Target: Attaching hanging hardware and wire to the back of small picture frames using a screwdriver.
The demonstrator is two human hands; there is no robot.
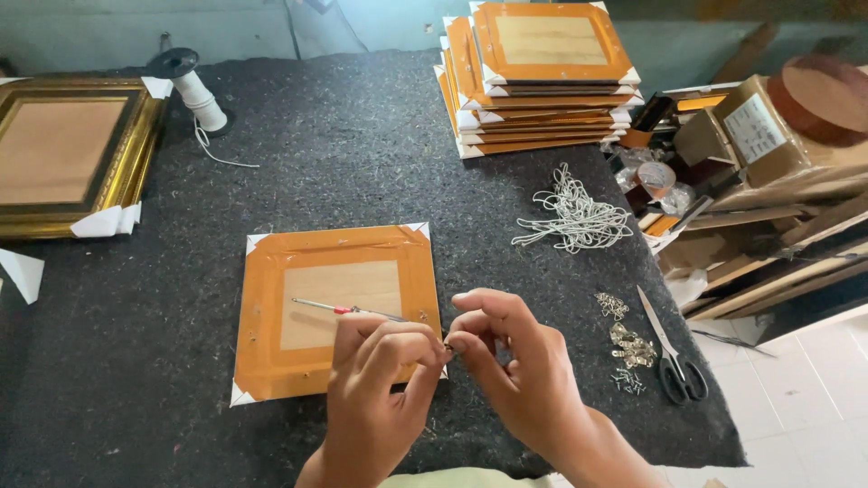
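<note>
At bench centre, left hand holding a thin screwdriver and right hand pinch, fingers together, a tiny hanger fitting, likely light, slippery, over the stiff taped frame back.

- Picture frame back: orange tape, pale wood panel, white corners.
- Table felt: dark grey.
- Screwdriver: red band.
- Scissors: black handles.
- Ornate frame: gold.

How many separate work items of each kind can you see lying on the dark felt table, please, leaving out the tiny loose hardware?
Taped frame lying alone under the hands: 1
Stack of taped frames: 1
Gold frame: 1
Cord spool: 1
Bundle of cord loops: 1
Scissors: 1
Thin red-marked tool, in the left hand: 1
Total: 7
</note>
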